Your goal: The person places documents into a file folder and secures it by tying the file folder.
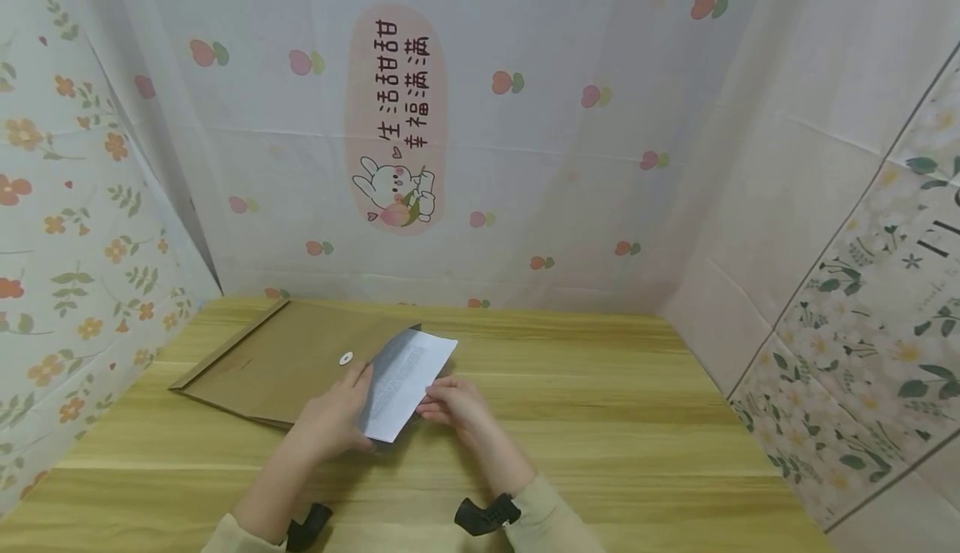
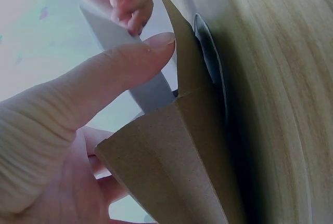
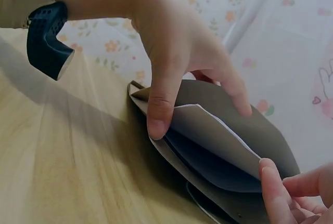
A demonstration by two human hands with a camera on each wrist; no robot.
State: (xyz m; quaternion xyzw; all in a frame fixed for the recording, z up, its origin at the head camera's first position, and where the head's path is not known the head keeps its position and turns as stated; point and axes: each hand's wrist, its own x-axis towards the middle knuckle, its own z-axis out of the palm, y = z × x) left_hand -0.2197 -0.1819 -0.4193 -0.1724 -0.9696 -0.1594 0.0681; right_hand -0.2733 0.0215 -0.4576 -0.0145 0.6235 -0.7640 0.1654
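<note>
A brown kraft-paper document envelope (image 1: 277,361) with a white button lies on the table, its mouth facing right. Printed sheets of paper (image 1: 401,382) stick partly out of the mouth. My left hand (image 1: 330,420) grips the envelope at the mouth; in the right wrist view its thumb is at the near corner and its fingers are over the upper panel, with the mouth gaping. By the outer edge of the paper (image 3: 216,130), my right hand (image 1: 459,407) pinches with thumb and fingertips. The inner end of the paper is hidden inside the envelope.
The wood-grain table (image 1: 600,428) extends to the right of the hands. A white curtain (image 1: 540,186) with fruit prints hangs behind it, and patterned sheets hang on both sides. Each wrist wears a black camera mount (image 1: 483,515).
</note>
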